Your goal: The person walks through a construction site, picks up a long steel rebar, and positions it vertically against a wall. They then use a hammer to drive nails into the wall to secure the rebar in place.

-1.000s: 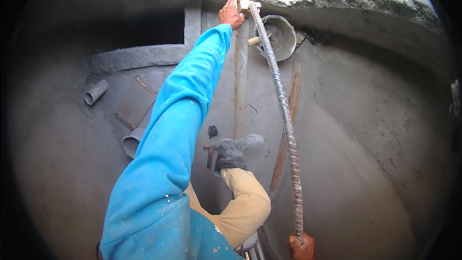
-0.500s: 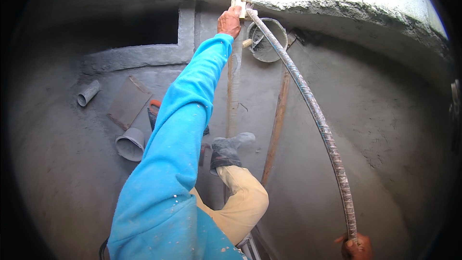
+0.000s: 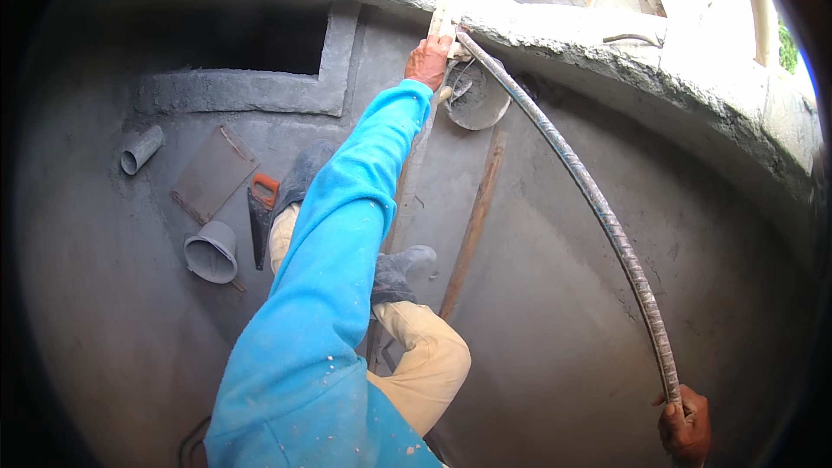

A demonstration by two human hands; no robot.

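My left hand [image 3: 428,61], at the end of a blue sleeve, is closed round a pale upright wooden post [image 3: 448,10] just under the concrete ledge. Low on the right, my right hand [image 3: 685,426] is wrapped round the lower end of a long ribbed steel bar [image 3: 598,199]. The bar slants up and left, looking curved in this view, and its top end meets the post beside my left hand. Whether the tip touches the wood or a small nail there is too small to tell. A round bucket [image 3: 496,113] with grey mortar sits behind the bar's upper part.
The rough concrete ledge [image 3: 563,33] crosses above, with a dark opening framed by a concrete sill [image 3: 243,91] at left. Below lie a pipe piece [image 3: 143,149], a flat board [image 3: 215,173], an orange-handled saw [image 3: 262,217], a tipped grey bucket [image 3: 211,251] and a wooden pole [image 3: 472,225].
The view has tilted and shifted. My right hand and the bar's lower end sit farther right and slightly higher. The saw and my other leg now show beside my sleeve. Both grips are kept.
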